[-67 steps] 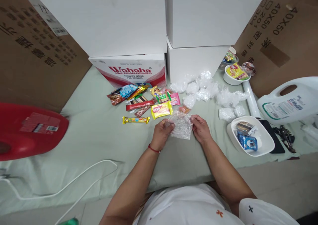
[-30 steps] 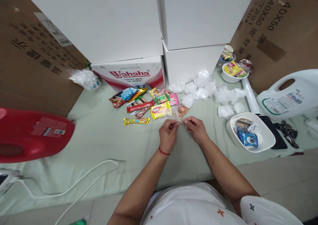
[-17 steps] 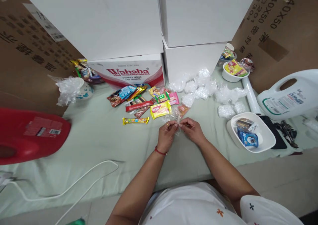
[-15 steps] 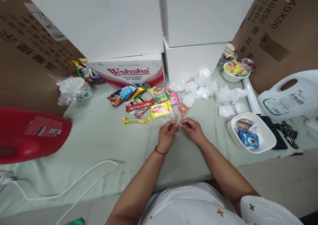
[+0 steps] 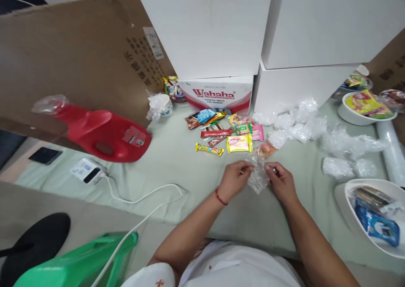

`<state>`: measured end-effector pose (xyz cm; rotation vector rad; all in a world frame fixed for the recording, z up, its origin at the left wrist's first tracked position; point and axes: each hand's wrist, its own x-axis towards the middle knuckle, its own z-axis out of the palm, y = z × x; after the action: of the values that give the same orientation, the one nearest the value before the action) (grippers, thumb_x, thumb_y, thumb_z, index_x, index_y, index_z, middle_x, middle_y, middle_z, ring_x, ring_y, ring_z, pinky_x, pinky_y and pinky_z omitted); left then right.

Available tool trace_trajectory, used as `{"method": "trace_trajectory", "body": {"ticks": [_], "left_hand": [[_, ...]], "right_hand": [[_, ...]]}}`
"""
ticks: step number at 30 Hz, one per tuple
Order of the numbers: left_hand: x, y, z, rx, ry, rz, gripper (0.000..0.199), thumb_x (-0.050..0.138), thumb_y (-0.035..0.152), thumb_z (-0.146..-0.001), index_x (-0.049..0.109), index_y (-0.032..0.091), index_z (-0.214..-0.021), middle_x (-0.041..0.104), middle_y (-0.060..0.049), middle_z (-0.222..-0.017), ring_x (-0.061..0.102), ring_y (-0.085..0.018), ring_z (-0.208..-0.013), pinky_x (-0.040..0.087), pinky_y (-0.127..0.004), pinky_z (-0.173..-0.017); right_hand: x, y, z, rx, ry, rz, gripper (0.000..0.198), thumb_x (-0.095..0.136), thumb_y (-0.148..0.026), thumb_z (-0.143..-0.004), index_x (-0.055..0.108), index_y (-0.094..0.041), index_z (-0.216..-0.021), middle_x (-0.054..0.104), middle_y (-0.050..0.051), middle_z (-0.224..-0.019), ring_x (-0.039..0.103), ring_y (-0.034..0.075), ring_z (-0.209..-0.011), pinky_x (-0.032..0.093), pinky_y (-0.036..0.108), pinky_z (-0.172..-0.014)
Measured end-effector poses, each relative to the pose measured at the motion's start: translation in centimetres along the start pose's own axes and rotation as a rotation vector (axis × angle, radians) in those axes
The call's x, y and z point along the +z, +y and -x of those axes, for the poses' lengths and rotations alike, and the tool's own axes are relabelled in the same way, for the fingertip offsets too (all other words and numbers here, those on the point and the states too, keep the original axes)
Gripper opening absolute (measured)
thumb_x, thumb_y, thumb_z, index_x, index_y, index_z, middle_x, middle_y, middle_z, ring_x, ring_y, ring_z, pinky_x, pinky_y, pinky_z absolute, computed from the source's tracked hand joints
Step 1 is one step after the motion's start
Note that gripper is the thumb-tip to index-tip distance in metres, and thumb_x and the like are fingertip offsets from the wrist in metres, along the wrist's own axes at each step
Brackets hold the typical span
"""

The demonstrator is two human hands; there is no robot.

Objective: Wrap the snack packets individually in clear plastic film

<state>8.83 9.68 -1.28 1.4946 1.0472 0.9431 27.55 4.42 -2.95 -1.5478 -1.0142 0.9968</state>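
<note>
Where the brown cardboard panel (image 5: 79,59) rises beyond and to the left of your left hand (image 5: 234,179), its dark printed characters and white label are too small to read. Ahead of that same hand, under a large white box (image 5: 209,33), you have the white carton (image 5: 218,97) reading "Wahaha" in red, with "PURIFIED WATER FOR DRINKING" beneath. Well out to the hand's left is a red jug (image 5: 110,137), its label illegible. To the right of your right hand (image 5: 282,183), a white basin (image 5: 342,204) holds a blue packet (image 5: 376,223). Both your hands are nearly closed, thumb and forefinger pinching opposite edges of a crinkled clear film (image 5: 257,178) between them. Just past your left fingertips lies a yellow packet (image 5: 239,144) marked "nabati" in white on red; farther left, a slim yellow bar (image 5: 209,149) has unreadable print. Around your left wrist sits a red bracelet (image 5: 220,196).
</note>
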Motion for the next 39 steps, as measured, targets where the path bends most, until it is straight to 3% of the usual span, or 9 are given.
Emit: {"method": "trace_trajectory", "body": {"ticks": [5, 8, 14, 21, 26, 29, 33, 36, 39], "left_hand": [[-13.2, 0.2, -6.8, 0.055, 0.651, -0.252, 0.012, 0.06, 0.019, -0.09, 0.07, 0.019, -0.084, 0.07, 0.0, -0.08, 0.062, -0.017, -0.077, 0.048, -0.029, -0.078], [-20.6, 0.4, -12.0, -0.013, 1.034, -0.479, 0.007, 0.061, 0.007, -0.089, 0.063, 0.012, -0.095, 0.065, -0.005, -0.099, 0.058, -0.02, -0.101, 0.04, -0.037, -0.103], [-28.8, 1.0, -18.8, 0.053, 0.953, -0.638, 0.054, 0.084, 0.008, -0.071, 0.061, 0.015, -0.12, 0.051, -0.01, -0.144, 0.029, -0.034, -0.146, 0.006, -0.056, -0.124], [-33.4, -1.3, -22.6, -0.334, 0.754, -0.951, 0.03, 0.08, 0.039, -0.071, 0.071, 0.018, -0.091, 0.064, -0.022, -0.129, 0.041, -0.044, -0.139, 0.031, -0.066, -0.108], [-28.8, -0.3, -18.7, -0.067, 0.762, -0.918, 0.03, 0.062, 0.048, -0.087, 0.072, 0.021, -0.096, 0.068, -0.018, -0.121, 0.055, -0.038, -0.129, 0.037, -0.062, -0.11], [-22.0, 1.4, -12.3, 0.242, 0.71, -0.866, 0.03, 0.059, 0.045, -0.092, 0.07, 0.02, -0.105, 0.068, -0.016, -0.121, 0.059, -0.033, -0.127, 0.043, -0.053, -0.111], [-10.9, 3.0, -2.6, 0.535, 0.426, -0.726, 0.016, 0.064, 0.028, -0.094, 0.066, 0.025, -0.11, 0.071, -0.008, -0.121, 0.061, -0.027, -0.13, 0.048, -0.048, -0.111], [-4.2, 3.5, 2.1, 0.636, 0.216, -0.609, 0.025, 0.063, 0.013, -0.092, 0.066, 0.028, -0.111, 0.072, -0.005, -0.119, 0.058, -0.026, -0.135, 0.042, -0.05, -0.118], [-0.4, 3.6, 3.6, 0.638, -0.023, -0.437, 0.028, 0.058, 0.016, -0.095, 0.066, 0.029, -0.118, 0.072, -0.005, -0.121, 0.059, -0.027, -0.134, 0.039, -0.052, -0.12]], "right_hand": [[-0.1, -0.2, 0.0, 0.058, 0.072, 0.038, 0.043, 0.068, -0.064, -0.082, 0.07, -0.022, -0.089, 0.05, -0.004, -0.054, 0.044, 0.014, -0.049, 0.036, 0.026, -0.049], [0.1, -0.3, 0.1, 0.039, 0.06, 0.087, 0.044, 0.066, -0.065, -0.082, 0.07, -0.022, -0.087, 0.051, -0.004, -0.057, 0.046, 0.015, -0.051, 0.038, 0.027, -0.051], [-0.2, 0.3, 0.2, -0.004, 0.04, 0.181, 0.041, 0.064, -0.063, -0.085, 0.071, -0.023, -0.085, 0.053, -0.002, -0.057, 0.046, 0.016, -0.051, 0.039, 0.028, -0.049], [0.5, -0.1, 0.5, -0.056, 0.043, 0.265, 0.038, 0.061, -0.057, -0.09, 0.07, -0.021, -0.083, 0.064, 0.0, -0.068, 0.055, 0.016, -0.061, 0.045, 0.026, -0.057], [0.6, -0.1, 0.2, -0.122, -0.016, 0.287, 0.033, 0.058, -0.05, -0.095, 0.069, -0.021, -0.084, 0.063, 0.0, -0.069, 0.057, 0.016, -0.061, 0.047, 0.026, -0.059], [0.5, 0.0, 0.1, -0.225, -0.013, 0.312, 0.029, 0.057, -0.046, -0.098, 0.071, -0.021, -0.094, 0.066, 0.003, -0.083, 0.062, 0.017, -0.071, 0.051, 0.029, -0.065], [0.1, -1.0, 0.3, -0.397, 0.137, 0.343, 0.051, 0.068, -0.052, -0.09, 0.065, -0.024, -0.133, 0.058, 0.014, -0.132, 0.06, 0.028, -0.116, 0.055, 0.045, -0.092], [0.1, -2.3, 0.5, -0.391, 0.002, 0.024, 0.067, 0.062, -0.063, -0.092, 0.051, -0.03, -0.149, 0.051, 0.012, -0.148, 0.051, 0.031, -0.136, 0.047, 0.052, -0.109], [0.3, -3.0, 0.4, -0.204, -0.236, -0.514, 0.082, 0.06, -0.076, -0.087, 0.043, -0.032, -0.154, 0.047, 0.008, -0.158, 0.046, 0.031, -0.144, 0.039, 0.051, -0.119]]}}
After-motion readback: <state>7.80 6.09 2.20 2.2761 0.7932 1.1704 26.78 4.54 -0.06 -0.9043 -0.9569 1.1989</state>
